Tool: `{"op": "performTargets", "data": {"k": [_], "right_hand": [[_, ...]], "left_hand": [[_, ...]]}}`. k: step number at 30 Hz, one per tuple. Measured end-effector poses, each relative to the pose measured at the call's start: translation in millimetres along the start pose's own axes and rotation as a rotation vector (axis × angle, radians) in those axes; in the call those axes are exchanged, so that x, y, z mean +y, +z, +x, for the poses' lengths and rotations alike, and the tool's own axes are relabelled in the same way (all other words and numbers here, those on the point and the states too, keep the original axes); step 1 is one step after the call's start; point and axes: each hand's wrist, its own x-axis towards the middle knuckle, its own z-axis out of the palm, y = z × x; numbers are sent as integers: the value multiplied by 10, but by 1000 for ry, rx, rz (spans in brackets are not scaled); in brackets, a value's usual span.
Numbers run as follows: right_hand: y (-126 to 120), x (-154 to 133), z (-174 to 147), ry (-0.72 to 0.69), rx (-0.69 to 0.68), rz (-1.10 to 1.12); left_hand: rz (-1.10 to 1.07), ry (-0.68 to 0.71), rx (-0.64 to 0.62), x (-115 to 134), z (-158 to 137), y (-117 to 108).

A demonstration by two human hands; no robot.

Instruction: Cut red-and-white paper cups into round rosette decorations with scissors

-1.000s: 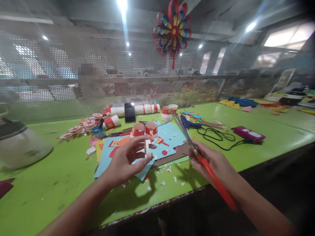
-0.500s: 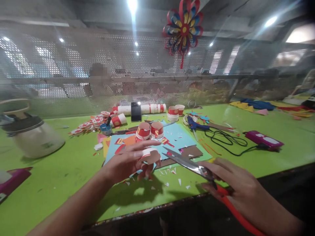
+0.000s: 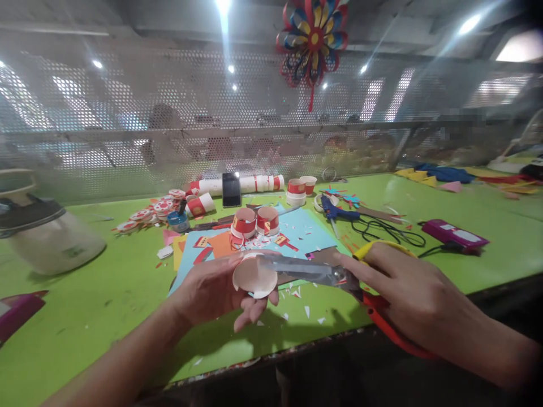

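Across a smooth, scuffed green bench [image 3: 80, 316], both forearms angle inward from the lower corners. The right hand [image 3: 407, 291], back upward, grips long steel scissors with yellow and red handles [image 3: 311, 270], its index finger stretched toward the pivot. The left hand [image 3: 216, 282] faces it, its fingers gripping the left side of a shallow, round white paper cup [image 3: 254, 277], some spread loosely beneath. The blades overlap the cup's upper right edge. Behind lies a flat light-blue paper sheet [image 3: 303, 229], bearing two cylindrical red-and-white paper cups [image 3: 267, 221]. Small, pointed white paper scraps [image 3: 307, 311] litter the bench.
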Motion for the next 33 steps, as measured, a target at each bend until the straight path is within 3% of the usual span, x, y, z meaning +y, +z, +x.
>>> {"op": "performTargets", "data": {"k": [12, 16, 20, 24, 30, 33], "right_hand": [[-120, 93, 64, 5, -17, 17], [-48, 96, 2, 93, -3, 111], [65, 10, 84, 347, 42, 351], [208, -175, 400, 581, 48, 689], [487, -320, 906, 612, 91, 1225], [545, -266, 1033, 594, 112, 1361]], "left_hand": [[-30, -3, 8, -19, 5, -19], [-27, 14, 74, -18, 27, -23], [-14, -5, 178, -37, 110, -56], [-25, -11, 179, -49, 190, -76], [-17, 48, 224, 59, 209, -11], [-7, 86, 262, 128, 243, 40]]}}
